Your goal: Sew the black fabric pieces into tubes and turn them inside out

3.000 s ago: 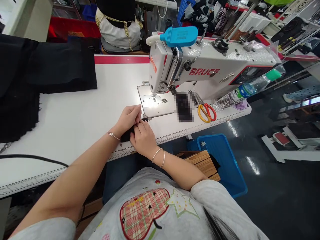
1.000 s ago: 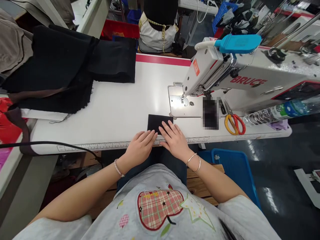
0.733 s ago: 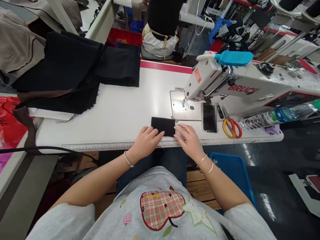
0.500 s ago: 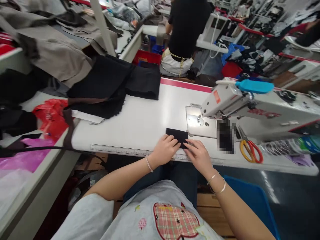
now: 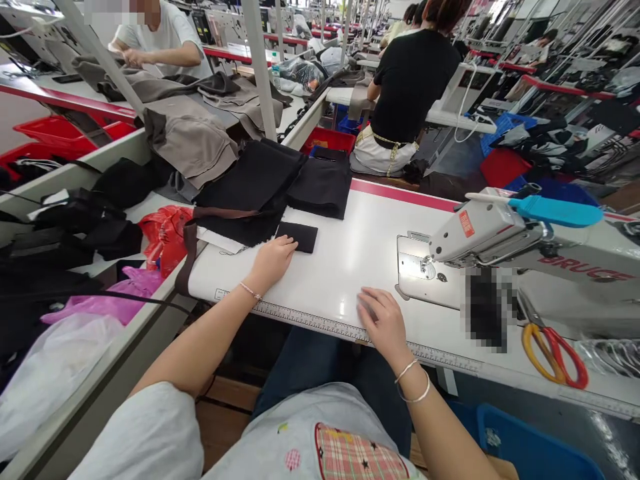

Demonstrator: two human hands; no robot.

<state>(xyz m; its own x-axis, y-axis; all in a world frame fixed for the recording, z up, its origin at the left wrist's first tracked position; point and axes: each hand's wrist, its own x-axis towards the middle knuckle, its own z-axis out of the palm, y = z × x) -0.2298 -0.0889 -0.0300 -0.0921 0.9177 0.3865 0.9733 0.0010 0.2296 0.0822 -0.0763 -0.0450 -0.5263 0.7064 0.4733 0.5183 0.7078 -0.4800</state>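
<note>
My left hand (image 5: 271, 261) reaches out to the left across the white table (image 5: 350, 260), its fingertips resting on the near edge of a small folded black fabric piece (image 5: 297, 237). The fingers lie fairly flat on it. That piece sits right beside a stack of black fabric (image 5: 260, 190) at the table's far left. My right hand (image 5: 381, 321) lies flat near the table's front edge by the ruler strip, fingers spread and holding nothing. The white sewing machine (image 5: 505, 233) stands to the right with its lit needle plate (image 5: 425, 270).
Yellow and red scissors (image 5: 553, 343) lie right of the machine. A blue bin (image 5: 525, 450) sits on the floor lower right. Red and pink bags (image 5: 160, 233) lie left of the table. A person in black (image 5: 413, 87) sits ahead; another person works at the far left.
The small black piece has been slid from the front centre of the table to the left beside the black stack, under my left hand. My right hand stayed near the front edge. The view tilted up.
</note>
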